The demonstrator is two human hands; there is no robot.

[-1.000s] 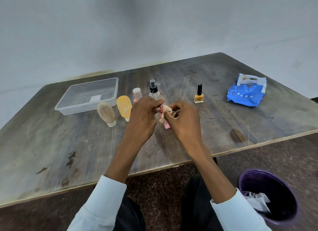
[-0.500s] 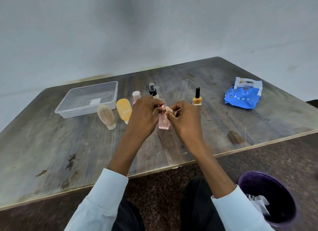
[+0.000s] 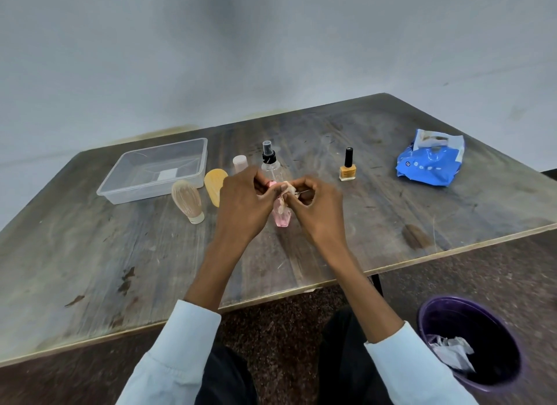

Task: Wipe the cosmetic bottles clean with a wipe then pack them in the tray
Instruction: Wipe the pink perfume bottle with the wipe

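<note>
Fingers of the left hand grip the pink bottle near its cap, likely steadying it while the right hand pinches a crumpled wipe against its neck. It hangs just above the worktop. The clear plastic tray holds only a small white label, so nothing is packed yet. The purple bin contains crumpled white waste.

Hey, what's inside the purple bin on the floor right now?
Crumpled white wipes lie against the right inner wall of the round purple plastic bin. The rest of the inside is dark shadow, so the bottom and anything lying beneath the wipes cannot be seen.
</note>
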